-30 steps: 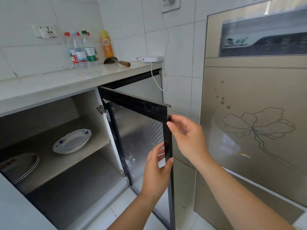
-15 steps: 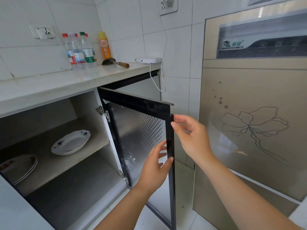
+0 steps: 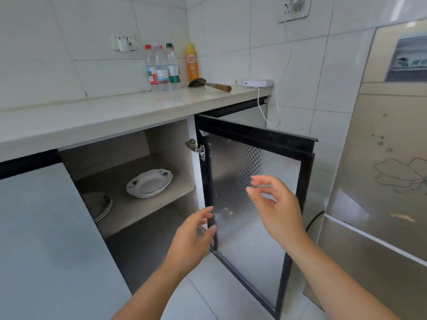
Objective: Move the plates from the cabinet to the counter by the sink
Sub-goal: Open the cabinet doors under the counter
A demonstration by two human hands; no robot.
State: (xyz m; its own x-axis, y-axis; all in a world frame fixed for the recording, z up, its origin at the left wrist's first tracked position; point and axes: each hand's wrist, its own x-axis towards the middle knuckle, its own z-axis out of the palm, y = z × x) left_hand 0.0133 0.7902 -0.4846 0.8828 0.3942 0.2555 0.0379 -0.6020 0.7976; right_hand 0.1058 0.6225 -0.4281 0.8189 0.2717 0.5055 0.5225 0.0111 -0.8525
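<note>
a white-tiled kitchen, a pale counter [image 3: 104,116] over an open cabinet [image 3: 166,139]. plates [image 3: 149,184] sit near the right end of the shelf [image 3: 138,211], and a second pile [image 3: 99,204] sits at its left edge, half hidden. both hands have just let go of the door [image 3: 254,172], which now stands wide. the left hand [image 3: 191,236] and right hand [image 3: 275,204] hover before it, fingers loosely spread, holding nothing. the way in looks clear, so reaching for the plates seems next.
</note>
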